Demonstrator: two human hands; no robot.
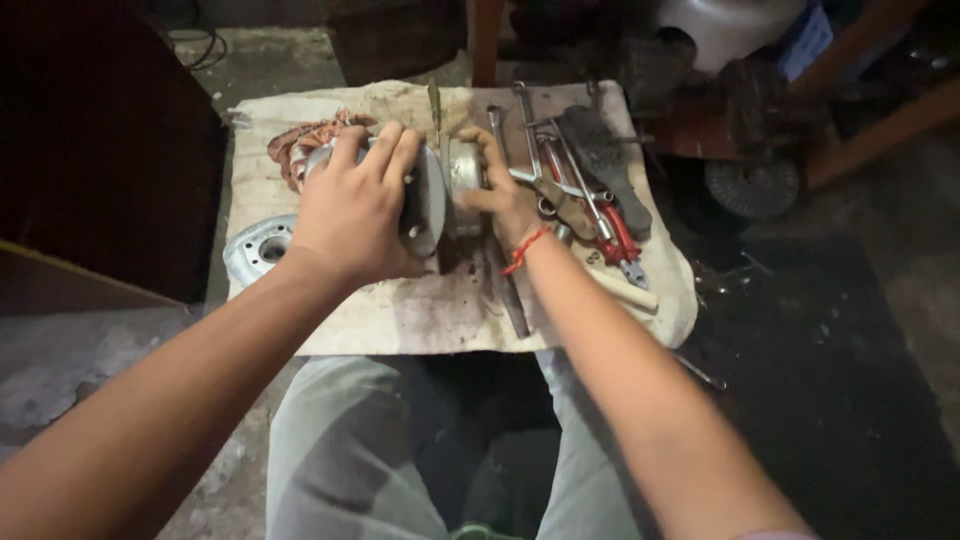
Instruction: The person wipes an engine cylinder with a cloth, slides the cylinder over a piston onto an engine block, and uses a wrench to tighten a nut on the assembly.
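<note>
Clearly, both hands are closed on the same thing near the centre of the frame. I see my left hand (352, 205) lying over the top of the grey motor body (425, 200), with the fingers curled over its far edge and gripping it. My right hand (497, 190) holds the metal end cover (464, 172) on the right side of that body, thumb and fingers clamped around it. The two hands are close together, almost touching, with only the motor parts between them.

The long axis of the motor runs left to right across the picture, so one hand sits at each end of it. Neither hand is nearer; both already touch it. I cannot tell if the cover is fully seated on the body or a little apart.

Everything rests on a dirty pale cloth (400, 315). Copper windings (300, 140) lie at the upper left of the cloth, just behind the left hand. A round grey housing (258, 248) sits at the left edge. Wrenches (530, 140), a wire brush (605, 160) and red-handled pliers (618, 240) lie to the right, near the right hand.
</note>
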